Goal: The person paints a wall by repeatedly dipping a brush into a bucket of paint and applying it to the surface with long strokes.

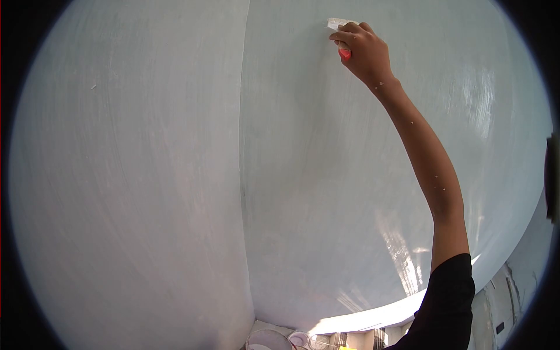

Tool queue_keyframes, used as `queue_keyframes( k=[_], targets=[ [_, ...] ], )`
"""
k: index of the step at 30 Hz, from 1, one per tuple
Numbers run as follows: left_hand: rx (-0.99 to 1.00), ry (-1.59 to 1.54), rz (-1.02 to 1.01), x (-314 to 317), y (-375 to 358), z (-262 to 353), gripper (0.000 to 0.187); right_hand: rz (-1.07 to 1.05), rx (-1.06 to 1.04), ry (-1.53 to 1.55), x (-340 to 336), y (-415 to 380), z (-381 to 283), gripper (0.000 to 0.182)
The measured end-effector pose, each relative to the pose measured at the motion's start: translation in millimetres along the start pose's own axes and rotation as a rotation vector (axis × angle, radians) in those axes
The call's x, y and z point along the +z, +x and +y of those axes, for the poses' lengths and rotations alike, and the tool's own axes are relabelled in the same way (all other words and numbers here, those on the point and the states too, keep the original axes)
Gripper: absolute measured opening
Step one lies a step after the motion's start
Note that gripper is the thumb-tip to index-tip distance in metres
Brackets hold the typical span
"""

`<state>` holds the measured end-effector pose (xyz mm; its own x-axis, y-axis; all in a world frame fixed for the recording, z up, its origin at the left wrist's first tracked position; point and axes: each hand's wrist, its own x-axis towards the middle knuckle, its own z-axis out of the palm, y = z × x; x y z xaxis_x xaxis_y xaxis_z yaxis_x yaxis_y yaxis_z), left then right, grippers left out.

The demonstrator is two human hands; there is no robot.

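My right hand (364,49) is raised high against the right-hand wall (303,146), its fingers closed round a paintbrush. The brush's pale bristles (335,23) touch or nearly touch the wall near the top of the view, pointing left. A red handle end (345,53) shows below the fingers. Small white specks dot the wrist and forearm, and a black sleeve covers the upper arm. Wet, shiny streaks lie on the wall to the right of the arm. My left hand is out of view.
The left wall (134,175) meets the right one at a vertical corner. Below stand a bucket (268,339) and smaller round containers (299,339) on a ledge or floor. A dark object (551,178) shows at the right edge. Sunlight falls along the lower wall.
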<state>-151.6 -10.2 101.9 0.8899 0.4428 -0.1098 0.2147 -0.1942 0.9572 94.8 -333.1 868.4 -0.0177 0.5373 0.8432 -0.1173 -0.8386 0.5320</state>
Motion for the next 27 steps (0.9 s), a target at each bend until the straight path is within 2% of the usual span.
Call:
queue_keyframes(
  k=[3, 4, 6, 10, 13, 16, 18, 21, 22, 24, 27],
  targets=[
    [-0.075, 0.026, -0.039, -5, -8, 22, 0.030, 0.006, 0.017, -0.059, 28, -60, -23, 0.028],
    [-0.083, 0.023, -0.053, -8, -11, 34, 0.035, -0.039, 0.029, -0.119, 32, -92, -46, 0.032],
    [-0.032, -0.013, -0.037, -6, -11, 6, 0.041, -0.070, 0.032, -0.061, 26, -166, -95, 0.034],
    [0.029, -0.035, 0.016, -5, -7, -31, 0.052, -0.258, 0.184, 0.189, -25, -321, -189, 0.039],
    [-0.116, 0.023, -0.010, -26, -15, 13, 0.051, -0.401, 0.325, 0.355, -71, -411, -256, 0.040],
    [-0.111, 0.060, 0.026, -30, -11, -6, 0.053, -0.642, 0.351, 0.473, -112, -470, -305, 0.037],
    [-0.106, 0.097, -0.004, -38, -9, 0, 0.055, -0.796, 0.365, 0.555, -132, -480, -319, 0.033],
    [-0.067, 0.108, -0.006, -38, -1, -7, 0.057, -1.046, 0.547, 0.723, -122, -454, -296, 0.024],
    [-0.054, 0.108, -0.003, -36, 0, -13, 0.058, -1.045, 0.532, 0.747, -116, -427, -278, 0.016],
    [-0.026, 0.119, -0.020, -29, 5, -27, 0.058, -1.015, 0.567, 0.782, -104, -358, -240, 0.014],
    [-0.008, 0.126, -0.066, -22, 7, -36, 0.058, -0.696, 0.487, 0.767, -94, -237, -176, 0.014]
  ],
)
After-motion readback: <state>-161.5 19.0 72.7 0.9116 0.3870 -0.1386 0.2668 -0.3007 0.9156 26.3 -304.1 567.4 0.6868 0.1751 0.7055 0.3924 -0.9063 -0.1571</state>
